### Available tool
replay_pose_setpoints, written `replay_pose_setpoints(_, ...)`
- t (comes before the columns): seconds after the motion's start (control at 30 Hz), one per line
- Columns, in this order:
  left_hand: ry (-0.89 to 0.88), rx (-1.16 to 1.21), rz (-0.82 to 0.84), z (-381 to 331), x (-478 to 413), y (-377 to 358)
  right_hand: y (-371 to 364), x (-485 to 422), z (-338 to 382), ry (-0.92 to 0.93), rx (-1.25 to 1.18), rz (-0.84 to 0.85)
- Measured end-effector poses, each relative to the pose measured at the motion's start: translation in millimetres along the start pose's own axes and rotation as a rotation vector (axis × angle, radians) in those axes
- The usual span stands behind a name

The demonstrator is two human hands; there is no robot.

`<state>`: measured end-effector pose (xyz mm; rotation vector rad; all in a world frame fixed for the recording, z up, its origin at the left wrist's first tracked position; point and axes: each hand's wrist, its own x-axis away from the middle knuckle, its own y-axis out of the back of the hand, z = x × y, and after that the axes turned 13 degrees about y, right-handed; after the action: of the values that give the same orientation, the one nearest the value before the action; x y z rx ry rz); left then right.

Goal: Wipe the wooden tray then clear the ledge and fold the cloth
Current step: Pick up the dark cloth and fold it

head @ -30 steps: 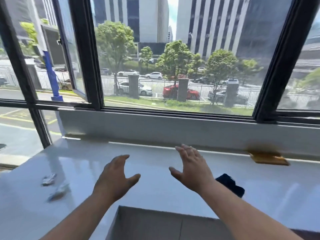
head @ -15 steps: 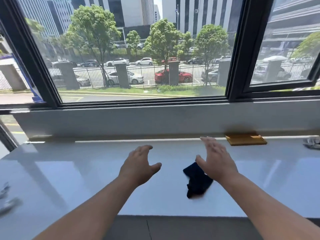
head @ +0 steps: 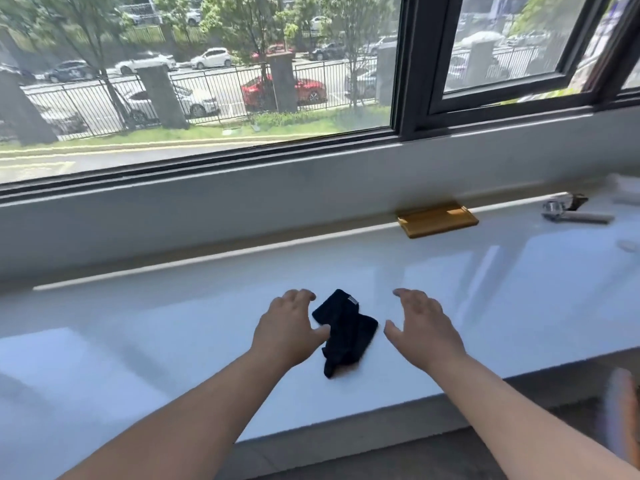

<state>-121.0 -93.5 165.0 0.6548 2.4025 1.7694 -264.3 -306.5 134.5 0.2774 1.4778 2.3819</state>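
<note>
A crumpled dark blue cloth (head: 346,332) lies on the glossy white ledge (head: 173,323) near its front edge. My left hand (head: 289,329) hovers just left of the cloth, fingers spread, its thumb at the cloth's edge. My right hand (head: 424,327) hovers a little to the cloth's right, fingers apart, holding nothing. A small flat wooden tray (head: 438,220) rests at the back of the ledge against the window wall, well beyond my right hand.
A metal and white object (head: 573,213) and a small white piece (head: 628,244) lie on the ledge at the far right. The black-framed window (head: 412,81) rises behind the ledge. A blurred orange thing (head: 623,415) shows at the lower right edge.
The view has swung right and down. The cloth now sits between my two hands rather than under the right one, and the tray and right-hand items show more fully.
</note>
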Motion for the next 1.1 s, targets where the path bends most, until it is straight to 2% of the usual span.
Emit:
replay_pose_setpoints(0.23, -0.100, 0.015, 0.117, -8, -104, -37, -45, -67, 3, -0.137, 0.128, 0.040)
replay_pose_setpoints(0.33, -0.118, 0.006, 0.187, 1, -139, -64, -81, -90, 8, -0.206, 0.091, 0.077)
replay_pose_setpoints(0.5, -0.097, 0.010, 0.334, 36, -171, -112, -172, -113, 27, -0.275, 0.057, 0.271)
replay_pose_setpoints(0.6, -0.092, 0.019, 0.381, 61, -184, -117, -198, -123, 35, -0.339, 0.124, 0.343)
replay_pose_setpoints(0.7, -0.054, 0.027, 0.416, 83, -206, -100, -192, -133, 37, -0.369, 0.091, 0.327)
replay_pose_setpoints(0.8, 0.004, 0.079, 0.428, 93, -223, -69, -157, -146, 44, -0.392, -0.110, 0.221)
replay_pose_setpoints(0.97, 0.064, 0.269, 0.492, 80, -235, -12, -58, -184, 82, -0.430, -0.839, -0.095)
replay_pose_setpoints(1.03, 0.096, 0.424, 0.540, 68, -235, 11, -22, -195, 93, -0.363, -1.123, -0.140)
replay_pose_setpoints(1.1, 0.148, 0.611, 0.617, 53, -235, 32, 7, -205, 99, -0.246, -1.365, -0.098)
